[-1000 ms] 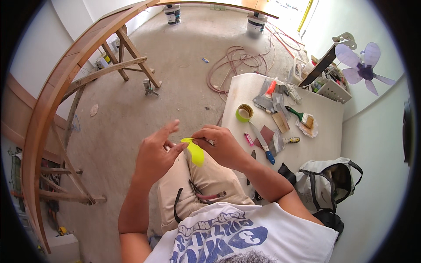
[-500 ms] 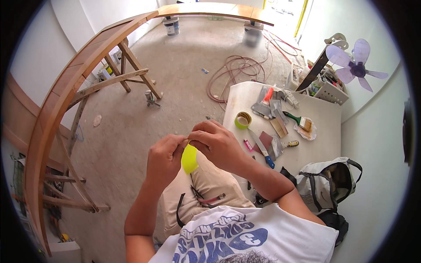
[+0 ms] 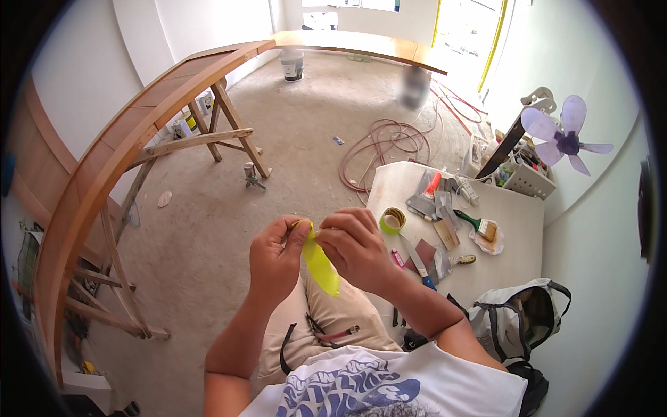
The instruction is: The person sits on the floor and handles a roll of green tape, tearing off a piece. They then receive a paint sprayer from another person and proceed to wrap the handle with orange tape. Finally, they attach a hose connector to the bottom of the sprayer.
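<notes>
A short strip of bright yellow-green tape (image 3: 322,270) hangs in front of my lap. Its top end is pinched between thumb and fingers of my left hand (image 3: 276,254). My right hand (image 3: 356,244) has its fingertips closed at the strip's upper edge, the other fingers curled over. Just right of my hands, a tape roll (image 3: 392,221) of the same colour stands on the white worktable (image 3: 511,260). Near it lie a knife with a blue handle (image 3: 429,282), a pink lighter (image 3: 397,258) and a reddish-brown sheet (image 3: 422,256) that looks like sandpaper.
A green-handled brush (image 3: 479,224), scrapers and a power strip (image 3: 467,192) lie on the table. Beyond them stand a fan (image 3: 568,144) and a tool basket (image 3: 529,179). A grey-white bag (image 3: 514,320) sits at right. Long wooden panels (image 3: 132,115) rest on trestles at left. A red hose (image 3: 379,142) coils on the floor.
The tape strip now slants further right and more of it shows. My hands have moved slightly apart at its top. The view has tilted up, so the scene sits lower.
</notes>
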The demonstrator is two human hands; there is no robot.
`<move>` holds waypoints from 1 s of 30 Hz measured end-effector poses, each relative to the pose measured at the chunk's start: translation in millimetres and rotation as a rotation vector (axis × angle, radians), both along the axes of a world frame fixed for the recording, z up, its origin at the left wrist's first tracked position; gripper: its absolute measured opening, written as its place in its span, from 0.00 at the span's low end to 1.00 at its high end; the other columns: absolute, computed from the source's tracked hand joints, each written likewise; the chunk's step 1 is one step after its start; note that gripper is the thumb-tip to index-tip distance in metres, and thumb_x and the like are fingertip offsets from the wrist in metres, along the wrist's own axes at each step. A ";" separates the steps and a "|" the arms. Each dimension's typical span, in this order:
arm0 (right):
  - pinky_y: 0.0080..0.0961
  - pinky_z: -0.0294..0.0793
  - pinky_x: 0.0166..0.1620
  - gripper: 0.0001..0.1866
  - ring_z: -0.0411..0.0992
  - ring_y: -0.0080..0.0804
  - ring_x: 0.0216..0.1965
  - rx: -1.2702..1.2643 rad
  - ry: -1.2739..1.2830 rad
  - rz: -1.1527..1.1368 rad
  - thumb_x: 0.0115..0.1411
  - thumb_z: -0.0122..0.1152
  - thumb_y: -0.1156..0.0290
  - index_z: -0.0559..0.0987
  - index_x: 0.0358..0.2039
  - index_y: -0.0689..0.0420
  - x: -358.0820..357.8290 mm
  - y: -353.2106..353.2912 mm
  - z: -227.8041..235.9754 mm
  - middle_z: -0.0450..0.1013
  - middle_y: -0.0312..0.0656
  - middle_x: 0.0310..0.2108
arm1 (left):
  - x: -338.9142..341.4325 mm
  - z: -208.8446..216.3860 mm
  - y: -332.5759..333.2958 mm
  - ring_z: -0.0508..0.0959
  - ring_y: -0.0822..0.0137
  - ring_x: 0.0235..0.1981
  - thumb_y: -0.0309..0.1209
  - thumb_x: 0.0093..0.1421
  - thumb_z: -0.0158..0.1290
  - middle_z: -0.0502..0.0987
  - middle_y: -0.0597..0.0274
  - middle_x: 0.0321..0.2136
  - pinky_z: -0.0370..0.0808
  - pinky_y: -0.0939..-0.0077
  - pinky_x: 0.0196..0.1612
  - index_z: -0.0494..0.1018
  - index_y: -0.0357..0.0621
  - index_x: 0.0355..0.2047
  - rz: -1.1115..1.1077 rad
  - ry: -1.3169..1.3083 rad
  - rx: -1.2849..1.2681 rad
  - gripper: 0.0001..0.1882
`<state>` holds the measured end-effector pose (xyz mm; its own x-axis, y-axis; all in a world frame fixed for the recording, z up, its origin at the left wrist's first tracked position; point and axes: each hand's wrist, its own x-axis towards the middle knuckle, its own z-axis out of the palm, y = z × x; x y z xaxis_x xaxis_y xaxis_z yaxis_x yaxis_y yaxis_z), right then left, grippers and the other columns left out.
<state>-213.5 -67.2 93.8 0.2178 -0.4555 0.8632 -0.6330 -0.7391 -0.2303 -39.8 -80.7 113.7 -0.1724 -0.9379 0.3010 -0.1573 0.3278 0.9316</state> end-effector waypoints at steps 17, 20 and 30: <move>0.35 0.67 0.50 0.20 0.71 0.36 0.49 -0.052 0.198 -0.067 0.46 0.65 0.72 0.80 0.43 0.57 -6.1 12.9 -6.4 0.74 0.38 0.48 | 1.0 -1.2 -18.7 0.76 0.79 0.31 0.31 0.67 0.57 0.78 0.66 0.30 0.74 0.82 0.35 0.76 0.37 0.41 0.042 0.030 -0.034 0.09; 0.36 0.67 0.51 0.23 0.71 0.36 0.50 -0.080 0.203 -0.088 0.46 0.65 0.71 0.80 0.47 0.57 -8.2 12.7 -6.4 0.73 0.40 0.50 | 0.0 2.0 -17.7 0.73 0.81 0.31 0.31 0.68 0.56 0.77 0.68 0.31 0.72 0.83 0.36 0.76 0.38 0.42 0.009 0.067 -0.020 0.09; 0.41 0.70 0.54 0.28 0.70 0.45 0.54 -0.009 0.045 -0.073 0.49 0.71 0.75 0.77 0.54 0.54 -8.0 17.2 13.1 0.70 0.44 0.55 | 0.3 -2.7 -23.4 0.78 0.77 0.34 0.29 0.66 0.58 0.79 0.63 0.34 0.75 0.81 0.39 0.74 0.38 0.48 -0.057 0.107 -0.024 0.13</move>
